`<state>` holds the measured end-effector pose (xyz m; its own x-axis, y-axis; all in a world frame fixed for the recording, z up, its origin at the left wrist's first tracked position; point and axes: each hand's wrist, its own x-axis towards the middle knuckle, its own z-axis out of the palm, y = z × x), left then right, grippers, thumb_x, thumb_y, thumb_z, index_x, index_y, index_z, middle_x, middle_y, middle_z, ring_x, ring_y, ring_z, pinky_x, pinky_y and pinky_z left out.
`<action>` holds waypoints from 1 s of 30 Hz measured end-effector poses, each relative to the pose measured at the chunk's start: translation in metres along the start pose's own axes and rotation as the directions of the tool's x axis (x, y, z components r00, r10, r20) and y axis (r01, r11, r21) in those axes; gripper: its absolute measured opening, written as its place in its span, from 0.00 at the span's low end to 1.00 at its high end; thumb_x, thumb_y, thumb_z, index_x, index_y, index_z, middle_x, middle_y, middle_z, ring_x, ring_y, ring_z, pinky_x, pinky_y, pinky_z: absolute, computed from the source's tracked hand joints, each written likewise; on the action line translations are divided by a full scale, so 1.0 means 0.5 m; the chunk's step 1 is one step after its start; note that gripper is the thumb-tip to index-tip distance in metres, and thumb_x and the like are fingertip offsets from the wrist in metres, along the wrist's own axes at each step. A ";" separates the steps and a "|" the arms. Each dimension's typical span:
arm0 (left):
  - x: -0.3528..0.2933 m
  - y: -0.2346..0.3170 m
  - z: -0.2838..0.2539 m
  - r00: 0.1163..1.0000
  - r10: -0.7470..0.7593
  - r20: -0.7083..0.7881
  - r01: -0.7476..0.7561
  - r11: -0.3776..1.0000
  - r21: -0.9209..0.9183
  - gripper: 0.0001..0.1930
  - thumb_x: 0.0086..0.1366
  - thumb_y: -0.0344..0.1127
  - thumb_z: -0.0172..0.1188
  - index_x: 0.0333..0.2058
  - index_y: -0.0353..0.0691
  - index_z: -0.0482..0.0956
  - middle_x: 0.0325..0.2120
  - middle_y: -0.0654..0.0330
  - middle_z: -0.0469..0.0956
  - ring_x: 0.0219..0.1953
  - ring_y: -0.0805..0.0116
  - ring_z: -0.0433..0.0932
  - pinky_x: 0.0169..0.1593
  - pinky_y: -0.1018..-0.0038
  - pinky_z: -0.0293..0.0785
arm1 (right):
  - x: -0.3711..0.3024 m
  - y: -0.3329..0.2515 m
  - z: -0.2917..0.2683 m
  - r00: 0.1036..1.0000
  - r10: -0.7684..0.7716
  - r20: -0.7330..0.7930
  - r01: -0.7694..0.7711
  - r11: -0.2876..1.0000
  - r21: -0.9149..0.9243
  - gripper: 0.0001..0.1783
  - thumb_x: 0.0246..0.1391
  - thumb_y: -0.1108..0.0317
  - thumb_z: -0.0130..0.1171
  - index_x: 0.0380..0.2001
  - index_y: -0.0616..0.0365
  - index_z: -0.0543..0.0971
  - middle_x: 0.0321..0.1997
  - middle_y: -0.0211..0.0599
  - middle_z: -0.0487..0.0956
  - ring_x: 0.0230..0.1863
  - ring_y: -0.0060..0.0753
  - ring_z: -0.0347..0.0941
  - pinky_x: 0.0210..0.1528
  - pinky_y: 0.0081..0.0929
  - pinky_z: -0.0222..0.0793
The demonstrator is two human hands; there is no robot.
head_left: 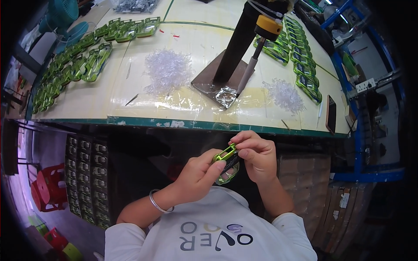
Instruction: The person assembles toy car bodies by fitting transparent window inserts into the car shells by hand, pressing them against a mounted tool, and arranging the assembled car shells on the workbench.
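Note:
In front of my chest, below the table's front edge, I hold a shiny green and black plastic part (pixel 229 162) with frame-like openings, tilted upward to the right. My left hand (pixel 200 174) is closed round its left side, the thumb lying across the black face. At the upper right end, my right hand (pixel 258 158) pinches the part between thumb and fingers. Whether something small sits in that pinch is hidden. Nearest on the table are a heap of clear plastic strips (pixel 167 69) and a smaller heap of clear strips (pixel 286 95).
A dark post (pixel 230 48) rises from a metal base plate (pixel 204 81), beside a grey rod with a yellow-and-black top (pixel 267 27). Rows of green parts (pixel 72 65) line the left, more green parts (pixel 302 58) the right. A phone (pixel 331 114) lies near the right edge.

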<state>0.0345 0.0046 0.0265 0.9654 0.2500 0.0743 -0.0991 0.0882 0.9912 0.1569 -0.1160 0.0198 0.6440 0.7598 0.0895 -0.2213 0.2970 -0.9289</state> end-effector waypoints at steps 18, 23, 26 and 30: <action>0.005 0.035 -0.014 0.991 0.005 0.137 -0.029 0.985 0.172 0.10 0.60 0.32 0.44 0.37 0.33 0.65 0.19 0.59 0.72 0.20 0.68 0.73 0.25 0.76 0.67 | -0.005 -0.012 -0.010 0.995 -0.081 0.055 0.087 0.988 -0.125 0.07 0.37 0.84 0.55 0.26 0.67 0.77 0.36 0.46 0.73 0.37 0.39 0.72 0.40 0.27 0.69; 0.005 0.033 -0.018 0.994 -0.036 0.101 0.036 0.999 0.002 0.11 0.62 0.33 0.41 0.39 0.33 0.65 0.22 0.61 0.72 0.25 0.77 0.72 0.29 0.80 0.67 | -0.010 -0.019 -0.003 0.874 -0.362 0.323 0.484 0.601 -0.636 0.13 0.38 0.77 0.59 0.32 0.68 0.75 0.41 0.51 0.72 0.40 0.40 0.71 0.40 0.26 0.68; 0.006 0.028 -0.013 0.995 -0.083 0.056 0.094 0.969 -0.227 0.13 0.62 0.35 0.40 0.41 0.32 0.64 0.25 0.60 0.72 0.27 0.77 0.71 0.31 0.81 0.67 | -0.014 0.001 0.015 0.809 -0.371 0.457 0.587 0.461 -0.666 0.48 0.23 0.62 0.71 0.50 0.68 0.58 0.42 0.54 0.70 0.33 0.39 0.73 0.33 0.24 0.70; 0.003 0.019 -0.011 0.996 -0.080 0.037 0.081 0.996 -0.033 0.13 0.63 0.34 0.39 0.42 0.32 0.64 0.28 0.59 0.72 0.28 0.77 0.71 0.33 0.82 0.68 | -0.047 0.018 0.027 0.918 -0.252 0.307 0.395 0.501 -0.770 0.48 0.24 0.68 0.70 0.51 0.68 0.55 0.36 0.46 0.73 0.31 0.29 0.73 0.31 0.21 0.70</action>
<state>0.0337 0.0109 0.0352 0.9784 0.2067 -0.0011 -0.0285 0.1403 0.9897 0.1297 -0.1233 0.0143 0.4217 0.8002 0.4264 0.7074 0.0037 -0.7068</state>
